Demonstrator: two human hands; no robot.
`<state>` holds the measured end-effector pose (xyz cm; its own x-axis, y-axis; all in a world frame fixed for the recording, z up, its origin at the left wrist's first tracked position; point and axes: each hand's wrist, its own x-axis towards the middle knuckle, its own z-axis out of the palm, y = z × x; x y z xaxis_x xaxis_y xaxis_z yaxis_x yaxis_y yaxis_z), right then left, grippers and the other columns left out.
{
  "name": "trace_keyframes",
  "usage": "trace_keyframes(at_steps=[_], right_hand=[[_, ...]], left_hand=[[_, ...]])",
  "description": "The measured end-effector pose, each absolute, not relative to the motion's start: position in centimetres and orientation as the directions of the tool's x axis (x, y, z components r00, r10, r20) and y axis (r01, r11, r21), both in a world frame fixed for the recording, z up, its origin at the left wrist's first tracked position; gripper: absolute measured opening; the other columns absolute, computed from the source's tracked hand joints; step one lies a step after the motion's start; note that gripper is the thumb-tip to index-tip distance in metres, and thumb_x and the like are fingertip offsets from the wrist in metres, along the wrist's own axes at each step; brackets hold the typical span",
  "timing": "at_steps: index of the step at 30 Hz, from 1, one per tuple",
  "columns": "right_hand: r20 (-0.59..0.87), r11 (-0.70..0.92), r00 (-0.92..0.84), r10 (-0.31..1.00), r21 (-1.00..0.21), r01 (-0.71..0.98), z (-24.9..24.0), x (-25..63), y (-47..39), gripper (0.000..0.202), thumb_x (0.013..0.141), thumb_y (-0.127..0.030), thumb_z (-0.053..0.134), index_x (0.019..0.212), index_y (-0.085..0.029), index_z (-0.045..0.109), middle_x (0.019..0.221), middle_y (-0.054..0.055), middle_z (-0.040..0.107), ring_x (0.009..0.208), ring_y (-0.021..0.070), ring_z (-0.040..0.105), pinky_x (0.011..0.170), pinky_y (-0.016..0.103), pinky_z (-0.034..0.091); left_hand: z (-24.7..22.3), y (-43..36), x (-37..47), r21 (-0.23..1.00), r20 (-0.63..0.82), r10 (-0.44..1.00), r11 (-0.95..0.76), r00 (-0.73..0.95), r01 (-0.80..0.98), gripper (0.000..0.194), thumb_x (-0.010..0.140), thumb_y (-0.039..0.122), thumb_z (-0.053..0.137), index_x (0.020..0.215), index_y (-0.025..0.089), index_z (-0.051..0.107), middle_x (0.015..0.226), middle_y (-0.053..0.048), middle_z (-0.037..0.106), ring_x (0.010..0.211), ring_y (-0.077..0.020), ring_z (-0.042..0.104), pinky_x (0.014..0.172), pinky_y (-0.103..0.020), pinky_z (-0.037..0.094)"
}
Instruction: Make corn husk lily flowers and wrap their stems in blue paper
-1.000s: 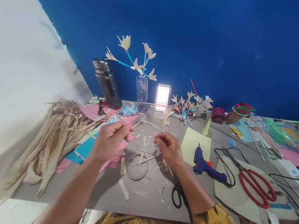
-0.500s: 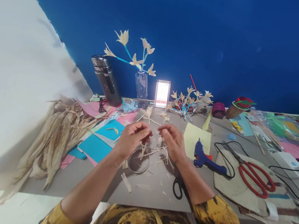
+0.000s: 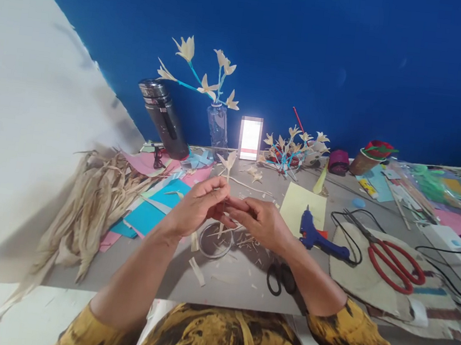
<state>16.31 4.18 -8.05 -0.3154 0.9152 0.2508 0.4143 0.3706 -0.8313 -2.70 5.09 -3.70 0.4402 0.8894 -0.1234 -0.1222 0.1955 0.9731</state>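
At the middle of the table my left hand (image 3: 205, 206) is closed around the stem of a pale husk flower (image 3: 228, 164), whose petals rise above the fingertips. My right hand (image 3: 259, 218) meets it from the right, fingers closed and touching the left fingers; what they pinch, if anything, is too small to tell. Below the hands lies a round ring (image 3: 216, 242) with thin husk scraps around it. Black-handled scissors (image 3: 280, 279) rest under my right forearm.
Dried husks (image 3: 83, 210) and blue paper (image 3: 152, 213) lie left. Behind stand a dark flask (image 3: 167, 125), a bottle (image 3: 218, 129) of husk flowers and a lit screen (image 3: 250, 138). At right are a blue glue gun (image 3: 318, 239) and red-handled scissors (image 3: 395, 265).
My hands have come together; they were apart before. My right hand has moved left until its fingers touch those of my left hand. The view has shifted slightly.
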Motion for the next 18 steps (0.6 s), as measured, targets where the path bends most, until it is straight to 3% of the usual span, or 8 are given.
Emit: trace_keyframes(at_steps=[2,4,7,10,12,15,18], right_hand=[[0.312,0.410,-0.286,0.906,-0.812,0.415,-7.3,18.2,3.3,0.037,0.095,-0.039,0.057,0.064,-0.018,0.055,0.058,-0.004,0.047,0.056,0.0100,0.041,0.055,0.025,0.030],[0.329,0.380,-0.201,0.923,-0.864,0.331,-6.6,20.8,2.1,0.032,0.096,-0.039,0.056,0.073,-0.018,0.063,0.063,-0.002,0.052,0.057,0.0107,0.044,0.055,0.025,0.032],[0.269,0.269,-0.070,0.960,-0.963,-0.008,-5.6,24.3,0.4,0.033,0.098,-0.046,0.053,0.080,-0.021,0.064,0.050,-0.008,0.034,0.043,0.0092,0.029,0.046,0.025,0.025],[0.249,0.249,0.024,0.968,-0.947,-0.201,-5.2,24.4,-0.2,0.028,0.096,-0.045,0.058,0.083,-0.022,0.063,0.049,-0.009,0.032,0.042,0.0080,0.025,0.045,0.024,0.023],[0.236,0.227,-0.018,0.972,-0.949,-0.221,-5.2,22.3,-0.3,0.025,0.094,-0.046,0.060,0.091,-0.021,0.063,0.053,-0.008,0.042,0.042,0.0073,0.028,0.044,0.023,0.026],[0.218,0.192,-0.295,0.930,-0.975,-0.115,-5.6,17.8,-0.8,0.033,0.093,-0.048,0.060,0.110,-0.020,0.062,0.076,-0.001,0.064,0.053,0.0093,0.049,0.049,0.023,0.040],[0.206,0.245,-0.483,0.851,-0.969,0.017,-6.3,15.4,-2.0,0.028,0.101,-0.039,0.048,0.088,-0.020,0.064,0.067,-0.001,0.065,0.063,0.0127,0.060,0.063,0.024,0.047]], left_hand=[[-2.6,4.9,-4.4,0.992,-0.098,0.933,0.117,0.345,-0.036,0.028,0.088,0.043,0.066,0.084,0.020,0.051,0.085,-0.007,0.076,0.074,-0.0221,0.074,0.067,-0.037,0.061],[-1.5,4.5,-6.5,0.997,-0.074,0.960,0.069,0.271,0.026,0.027,0.086,0.041,0.068,0.081,0.019,0.052,0.078,-0.008,0.077,0.068,-0.0224,0.073,0.064,-0.035,0.059],[-0.3,3.5,-8.9,0.997,-0.066,0.952,0.074,0.299,-0.014,0.031,0.079,0.043,0.074,0.076,0.020,0.053,0.059,-0.006,0.071,0.046,-0.0223,0.066,0.046,-0.032,0.052],[-0.4,2.4,-8.8,0.989,-0.073,0.920,0.118,0.385,-0.093,0.034,0.075,0.046,0.076,0.071,0.022,0.052,0.049,-0.005,0.065,0.035,-0.0225,0.059,0.038,-0.032,0.046],[-1.0,1.8,-7.3,0.971,-0.118,0.855,0.205,0.505,-0.120,0.034,0.077,0.047,0.074,0.071,0.022,0.051,0.049,-0.006,0.065,0.035,-0.0230,0.059,0.039,-0.032,0.046],[-2.4,1.2,-4.4,0.938,-0.209,0.711,0.339,0.672,-0.067,0.034,0.080,0.049,0.071,0.077,0.021,0.053,0.064,-0.010,0.073,0.050,-0.0256,0.068,0.049,-0.034,0.053],[-3.5,0.8,-3.4,0.935,-0.260,0.641,0.354,0.722,0.023,0.033,0.083,0.050,0.069,0.080,0.020,0.055,0.073,-0.012,0.075,0.067,-0.0263,0.073,0.059,-0.034,0.055]])
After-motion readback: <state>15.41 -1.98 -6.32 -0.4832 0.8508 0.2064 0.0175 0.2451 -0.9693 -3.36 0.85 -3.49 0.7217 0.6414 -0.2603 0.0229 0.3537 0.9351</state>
